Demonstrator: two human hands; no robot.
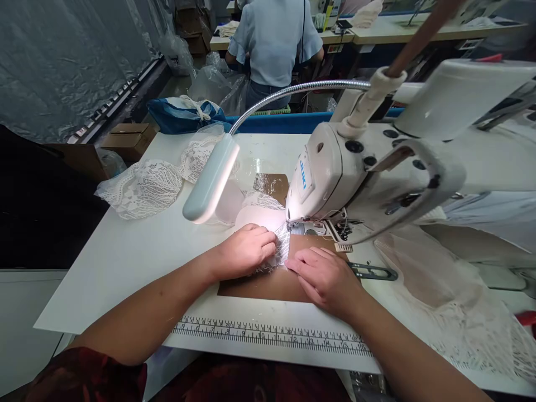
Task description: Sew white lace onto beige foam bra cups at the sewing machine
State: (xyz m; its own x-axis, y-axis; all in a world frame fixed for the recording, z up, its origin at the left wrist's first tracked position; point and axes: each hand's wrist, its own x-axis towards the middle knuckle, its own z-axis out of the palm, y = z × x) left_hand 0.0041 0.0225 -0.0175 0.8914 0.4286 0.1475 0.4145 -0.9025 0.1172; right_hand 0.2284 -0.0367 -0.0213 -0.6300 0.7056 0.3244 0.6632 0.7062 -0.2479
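A white lace bra cup (260,216) lies under the needle area of the white sewing machine (326,167). My left hand (251,249) rests on the cup's near left side, its fingers curled closed on the lace. To the right, my right hand (320,274) has its thumb and forefinger together at the lace's near corner, over the brown board (263,286). The fingertips of both hands are partly hidden. The machine's head hides where the needle meets the fabric.
A lamp (211,178) on a bendy metal neck hangs over the work. More lace cups (142,187) lie left; sheer lace fabric (452,290) spreads right. Dark thread snips (372,271) lie by my right hand. A printed ruler (272,335) runs along the front edge. A person (274,44) sits beyond.
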